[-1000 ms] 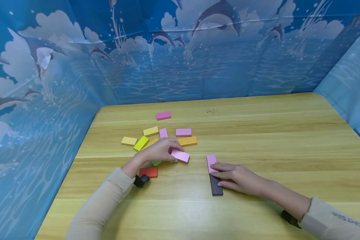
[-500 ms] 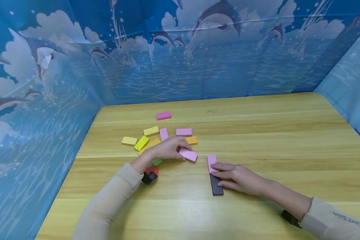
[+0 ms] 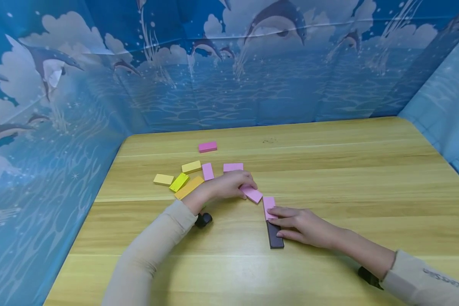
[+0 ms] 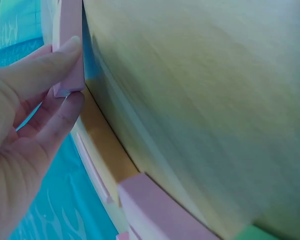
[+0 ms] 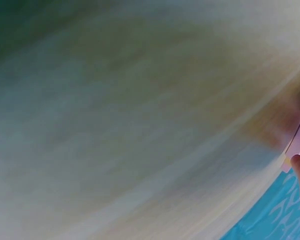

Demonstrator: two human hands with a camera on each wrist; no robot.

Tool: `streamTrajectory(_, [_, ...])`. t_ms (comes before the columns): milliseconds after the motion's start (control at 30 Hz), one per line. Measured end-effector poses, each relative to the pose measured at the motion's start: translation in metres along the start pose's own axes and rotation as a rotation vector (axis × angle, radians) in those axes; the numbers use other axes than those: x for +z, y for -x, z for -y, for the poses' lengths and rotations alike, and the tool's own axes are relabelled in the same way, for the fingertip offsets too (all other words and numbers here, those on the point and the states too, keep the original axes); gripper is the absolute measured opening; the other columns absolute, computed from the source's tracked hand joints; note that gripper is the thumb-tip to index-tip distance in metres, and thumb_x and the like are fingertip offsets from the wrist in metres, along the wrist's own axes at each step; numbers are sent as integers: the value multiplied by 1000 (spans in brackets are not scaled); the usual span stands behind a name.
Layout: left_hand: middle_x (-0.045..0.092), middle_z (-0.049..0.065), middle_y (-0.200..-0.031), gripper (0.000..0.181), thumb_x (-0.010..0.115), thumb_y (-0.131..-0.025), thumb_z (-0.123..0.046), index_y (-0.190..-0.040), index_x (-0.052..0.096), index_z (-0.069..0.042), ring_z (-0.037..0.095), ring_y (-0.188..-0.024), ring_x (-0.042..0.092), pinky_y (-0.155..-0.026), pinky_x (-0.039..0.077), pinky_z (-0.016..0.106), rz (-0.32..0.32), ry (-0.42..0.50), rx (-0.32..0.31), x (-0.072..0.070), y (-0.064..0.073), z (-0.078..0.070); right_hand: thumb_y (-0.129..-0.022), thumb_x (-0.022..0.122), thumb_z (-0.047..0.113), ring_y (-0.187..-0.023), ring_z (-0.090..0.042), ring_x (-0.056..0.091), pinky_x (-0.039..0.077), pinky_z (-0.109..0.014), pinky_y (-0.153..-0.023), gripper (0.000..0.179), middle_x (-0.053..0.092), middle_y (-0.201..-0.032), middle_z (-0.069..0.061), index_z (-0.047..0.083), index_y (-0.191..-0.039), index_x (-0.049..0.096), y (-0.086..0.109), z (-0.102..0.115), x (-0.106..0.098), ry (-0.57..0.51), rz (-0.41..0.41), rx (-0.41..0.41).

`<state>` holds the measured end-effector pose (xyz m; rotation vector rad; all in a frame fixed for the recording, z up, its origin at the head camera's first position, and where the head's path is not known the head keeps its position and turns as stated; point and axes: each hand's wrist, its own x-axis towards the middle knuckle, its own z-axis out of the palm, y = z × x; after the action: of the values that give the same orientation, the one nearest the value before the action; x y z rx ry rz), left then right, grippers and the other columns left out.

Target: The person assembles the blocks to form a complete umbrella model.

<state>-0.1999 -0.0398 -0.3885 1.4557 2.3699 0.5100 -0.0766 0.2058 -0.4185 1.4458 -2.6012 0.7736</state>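
My left hand pinches a pink block just above the table, left of the right hand's blocks. In the left wrist view, thumb and fingers grip that block by its end. A second pink block lies end to end with a black block, together making a short straight row. My right hand lies over this row from the right, fingertips touching the pink block and thumb at the black block's edge. Only a bit of this hand shows in the right wrist view.
Left of the row lie pale yellow blocks, a bright yellow block, an orange block, pink blocks and a magenta block. A green block shows in the left wrist view. Dolphin-print cloth borders the table.
My left hand has carried the pink block rightward, close to the top of the row. The left forearm now covers the red block. The right hand has stayed put.
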Motion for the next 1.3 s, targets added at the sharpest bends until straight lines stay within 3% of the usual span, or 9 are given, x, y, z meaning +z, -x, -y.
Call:
streamTrajectory(333, [61,5,-104,30,59,-84,8,-110,66,-6,15,-98,55,-86,42,23,-1,-102,74,-1,-20,-4,-87,66,17,-112,-33,56,49,-42,-83,36,56,-127,-19,0,-118,63,0,-1,1,-15,-1,3])
streamTrajectory(667, [60,6,-108,34,56,-85,12,-113,66,-5,15,-103,55,-89,41,22,18,-42,73,0,-34,-6,-85,68,16,-111,-33,56,50,-42,-83,36,56,-126,-19,0,-117,64,1,-2,2,-17,-20,-12])
streamTrajectory(900, [53,9,-128,47,65,-86,-3,-132,52,-4,18,-117,49,-96,38,25,14,-5,-20,-4,-32,2,-85,68,16,-111,-32,57,50,-42,-82,36,56,-126,-19,1,-117,64,0,-2,2,-26,-12,0])
streamTrajectory(1133, [59,3,-121,48,70,-83,-29,-125,59,-8,16,-113,51,-97,32,40,-49,-36,-113,-5,-30,9,-86,67,17,-112,-32,56,50,-42,-82,36,55,-127,-19,1,-118,64,1,-1,0,-35,-3,14])
streamTrajectory(1300, [63,-1,-117,44,70,-82,-34,-121,63,-13,14,-110,52,-93,30,43,-56,-94,-156,-1,-33,10,-86,67,17,-112,-32,56,50,-42,-83,35,55,-127,-19,1,-118,64,1,0,0,-41,-2,21])
